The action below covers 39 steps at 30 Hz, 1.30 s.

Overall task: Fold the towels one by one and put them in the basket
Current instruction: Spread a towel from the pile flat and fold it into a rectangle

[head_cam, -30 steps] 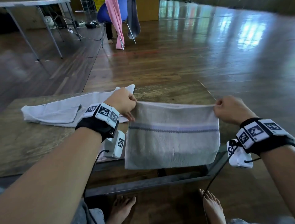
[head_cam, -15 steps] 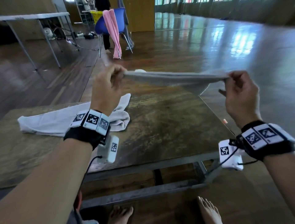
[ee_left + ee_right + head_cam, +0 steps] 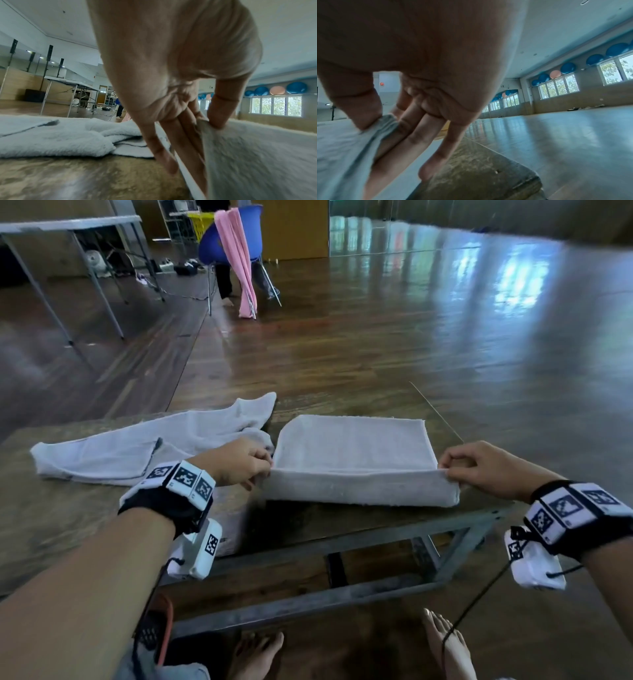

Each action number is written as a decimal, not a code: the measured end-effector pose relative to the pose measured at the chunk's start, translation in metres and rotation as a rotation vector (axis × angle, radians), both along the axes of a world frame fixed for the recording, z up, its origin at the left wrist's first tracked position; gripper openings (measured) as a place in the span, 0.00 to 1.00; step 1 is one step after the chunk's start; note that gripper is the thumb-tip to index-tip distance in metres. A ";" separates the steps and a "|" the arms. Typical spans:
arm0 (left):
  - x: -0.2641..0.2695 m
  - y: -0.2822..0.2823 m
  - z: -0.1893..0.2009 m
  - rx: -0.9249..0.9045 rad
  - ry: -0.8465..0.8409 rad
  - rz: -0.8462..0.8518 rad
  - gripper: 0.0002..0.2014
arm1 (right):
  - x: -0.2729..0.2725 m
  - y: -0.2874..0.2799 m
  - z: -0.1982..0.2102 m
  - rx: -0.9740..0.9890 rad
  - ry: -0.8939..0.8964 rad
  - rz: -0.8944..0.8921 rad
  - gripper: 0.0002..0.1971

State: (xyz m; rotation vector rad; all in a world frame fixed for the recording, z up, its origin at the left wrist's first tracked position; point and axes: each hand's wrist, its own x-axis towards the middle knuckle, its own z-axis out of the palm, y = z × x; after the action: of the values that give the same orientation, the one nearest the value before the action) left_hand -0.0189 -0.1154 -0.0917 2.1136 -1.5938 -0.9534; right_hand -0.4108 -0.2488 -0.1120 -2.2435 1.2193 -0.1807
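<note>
1. The left hand (image 3: pixel 239 462) pinches the near-left corner of the towel (image 3: pixel 352 450): in the left wrist view the thumb (image 3: pixel 221 108) presses the cloth from above against the fingers (image 3: pixel 180 142) beneath, which run long and nearly straight down to the table (image 3: pixel 68 525).
2. The right hand (image 3: pixel 479 465) does the same at the near-right corner, thumb (image 3: pixel 359 111) on top and fingers (image 3: pixel 412 135) under the bunched edge (the little finger hangs free and holds nothing).
3. Between the two grips the towel's near edge is held taut just above the table's front edge. Its far part lies flat on the wood and the strip below the held edge hangs down in front.
4. Half a second ago the towel was raised in the air, stretched level between the hands; a second ago it hung as a flat sheet with its stripe showing. Now most of it has come down on the table, drawn back toward the person.
5. I judge this to be a fold being laid: the cloth has been swung out and down, and the held edge remains to be carried over and released.
6. A second towel (image 3: pixel 137 450) lies crumpled just left of the left hand, unfolded, so the work is far from done.
7. No basket can be made out with any certainty.
</note>
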 end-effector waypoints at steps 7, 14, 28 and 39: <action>-0.006 0.000 -0.007 0.302 0.143 0.012 0.07 | 0.008 -0.003 0.002 0.158 0.041 -0.066 0.14; -0.001 -0.016 -0.023 -0.070 -0.123 0.002 0.05 | 0.025 -0.007 -0.004 -0.071 0.173 -0.167 0.09; -0.012 -0.077 -0.043 -0.063 -0.262 0.305 0.26 | 0.128 0.029 -0.026 -0.278 0.050 0.215 0.16; -0.004 -0.078 -0.029 -0.166 0.126 0.183 0.18 | 0.192 0.029 -0.037 -0.219 0.110 0.288 0.26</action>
State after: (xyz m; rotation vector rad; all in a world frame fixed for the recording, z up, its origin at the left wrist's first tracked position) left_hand -0.0231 -0.1938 -0.1209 2.0037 -1.3434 -0.8450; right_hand -0.2193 -0.2196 -0.1490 -2.6205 0.9525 -0.0830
